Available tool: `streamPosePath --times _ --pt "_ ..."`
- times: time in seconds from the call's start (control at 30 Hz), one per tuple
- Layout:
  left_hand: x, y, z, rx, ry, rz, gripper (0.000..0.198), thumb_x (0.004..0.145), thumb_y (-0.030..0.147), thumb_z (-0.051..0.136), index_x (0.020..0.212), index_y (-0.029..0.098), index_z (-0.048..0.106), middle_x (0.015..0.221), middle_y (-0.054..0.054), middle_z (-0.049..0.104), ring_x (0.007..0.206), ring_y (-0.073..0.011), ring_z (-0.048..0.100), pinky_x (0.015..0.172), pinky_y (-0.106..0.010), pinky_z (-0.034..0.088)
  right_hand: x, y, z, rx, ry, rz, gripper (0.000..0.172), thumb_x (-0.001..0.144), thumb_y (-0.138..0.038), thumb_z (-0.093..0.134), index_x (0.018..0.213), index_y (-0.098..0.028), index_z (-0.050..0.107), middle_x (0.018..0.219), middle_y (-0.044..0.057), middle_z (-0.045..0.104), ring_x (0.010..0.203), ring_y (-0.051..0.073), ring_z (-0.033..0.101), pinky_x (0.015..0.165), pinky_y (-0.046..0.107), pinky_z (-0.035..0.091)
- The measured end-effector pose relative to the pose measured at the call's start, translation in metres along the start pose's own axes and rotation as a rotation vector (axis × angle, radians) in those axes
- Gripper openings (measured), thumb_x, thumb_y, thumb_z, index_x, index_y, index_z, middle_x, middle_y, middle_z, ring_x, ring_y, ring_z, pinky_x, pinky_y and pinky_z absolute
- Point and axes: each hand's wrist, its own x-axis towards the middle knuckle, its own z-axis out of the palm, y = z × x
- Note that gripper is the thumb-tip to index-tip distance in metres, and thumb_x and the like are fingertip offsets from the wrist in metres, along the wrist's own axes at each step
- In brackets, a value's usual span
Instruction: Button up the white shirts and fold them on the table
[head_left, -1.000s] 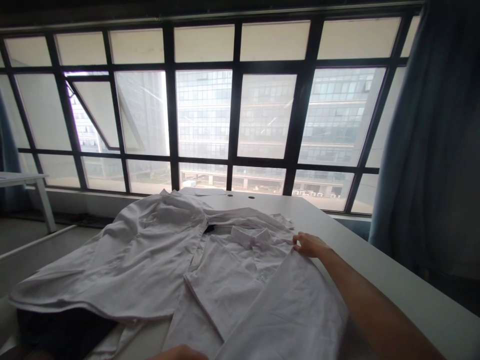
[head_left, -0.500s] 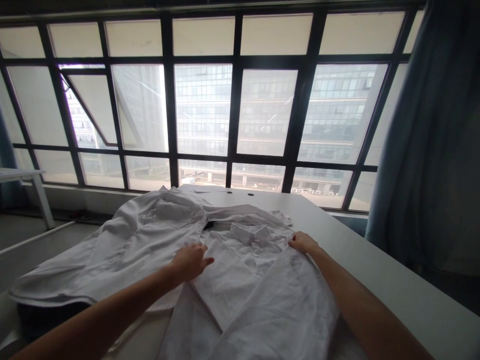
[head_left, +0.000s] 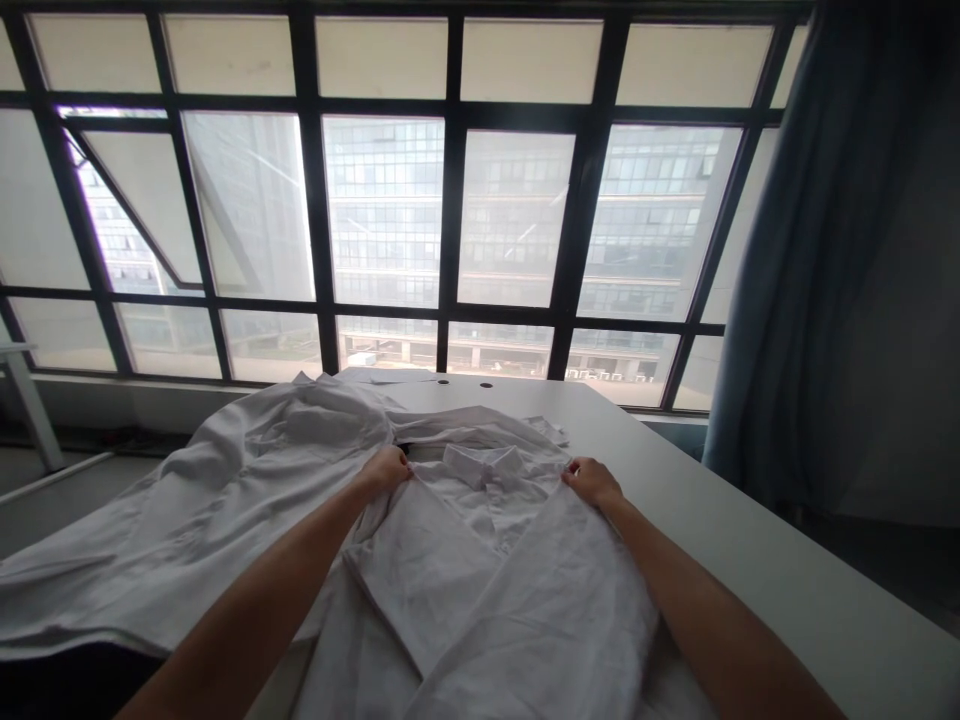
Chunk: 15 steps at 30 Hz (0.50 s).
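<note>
A white collared shirt [head_left: 480,580] lies in front of me with its collar toward the window and its sleeves folded across the body. My left hand [head_left: 388,467] pinches the shirt at its left shoulder. At the opposite shoulder, my right hand [head_left: 594,481] also has the cloth between thumb and fingers. Left of this shirt, another white garment [head_left: 247,500] is spread out, rumpled, and hangs over the table's near-left edge. More white cloth [head_left: 480,420] lies just beyond the collar.
The white table [head_left: 750,560] stretches away to the right and up to the window. Two dark round holes [head_left: 486,385] mark its far end. A blue curtain [head_left: 795,280] hangs at right. Another white table's leg [head_left: 34,410] stands at far left.
My left hand has moved forward to the shirt's left shoulder and closed on the cloth there. The right hand keeps its hold. The view has shifted slightly to the right.
</note>
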Motion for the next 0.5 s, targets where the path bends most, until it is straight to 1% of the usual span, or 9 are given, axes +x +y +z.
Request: streamPosePath --times 0.03,0.1,0.17,0.23,0.37,0.43,0.5 --pt "0.004 -0.001 -0.001 0.026 0.001 -0.027 0.030 0.090 0.035 0.063 0.109 0.012 0.064 0.109 -0.006 0.064 0.097 -0.0248 0.063 0.084 -0.039 0.052 -0.002 -0.001 -0.003 0.010 0.033 0.016 0.029 0.086 -0.039 0.055 0.102 -0.020 0.070 0.106 0.010 0.072 0.100 0.025 0.066 0.077 0.028 0.047" --pt "0.010 -0.001 -0.006 0.105 0.049 -0.065 0.020 0.084 0.029 0.067 0.097 0.013 0.068 0.095 -0.008 0.069 0.088 -0.0225 0.065 0.079 -0.034 0.051 -0.005 -0.005 -0.010 0.059 0.128 0.041 0.030 0.087 -0.040 0.052 0.102 -0.021 0.070 0.102 0.010 0.073 0.097 0.026 0.067 0.075 0.029 0.047" --pt "0.015 0.001 -0.015 0.160 0.143 -0.058 0.016 0.079 0.027 0.068 0.089 0.014 0.070 0.082 -0.007 0.070 0.083 -0.0233 0.066 0.074 -0.030 0.047 -0.009 -0.010 -0.020 0.137 0.245 0.052 0.029 0.087 -0.039 0.051 0.100 -0.021 0.069 0.097 0.010 0.074 0.093 0.025 0.067 0.073 0.029 0.046" --pt "0.018 0.006 -0.026 0.169 0.241 -0.024 0.016 0.078 0.028 0.067 0.087 0.016 0.071 0.075 -0.005 0.070 0.079 -0.0225 0.065 0.070 -0.027 0.045 -0.012 -0.017 -0.031 0.220 0.353 0.056 0.029 0.088 -0.040 0.049 0.100 -0.020 0.067 0.094 0.010 0.074 0.089 0.025 0.068 0.073 0.029 0.046" --pt "0.030 0.022 -0.052 0.116 0.404 0.028 0.018 0.077 0.030 0.066 0.085 0.015 0.071 0.070 -0.004 0.068 0.069 -0.0196 0.063 0.065 -0.026 0.043 -0.011 -0.031 -0.054 0.392 0.509 0.055 0.036 0.091 -0.045 0.046 0.102 -0.017 0.064 0.088 0.012 0.074 0.086 0.026 0.067 0.077 0.031 0.047" --pt "0.039 0.031 -0.063 0.097 0.482 0.043 0.019 0.079 0.031 0.064 0.086 0.015 0.071 0.070 -0.004 0.067 0.067 -0.0184 0.062 0.065 -0.026 0.044 -0.005 -0.038 -0.066 0.474 0.561 0.044 0.041 0.092 -0.049 0.042 0.106 -0.016 0.063 0.085 0.013 0.074 0.084 0.026 0.067 0.079 0.032 0.047" --pt "0.051 0.038 -0.071 0.087 0.552 0.048 0.022 0.082 0.033 0.060 0.089 0.015 0.071 0.074 -0.004 0.069 0.069 -0.0186 0.063 0.067 -0.026 0.045 0.003 -0.046 -0.076 0.525 0.590 0.041 0.045 0.095 -0.049 0.037 0.111 -0.014 0.060 0.086 0.013 0.073 0.083 0.025 0.068 0.082 0.033 0.047"
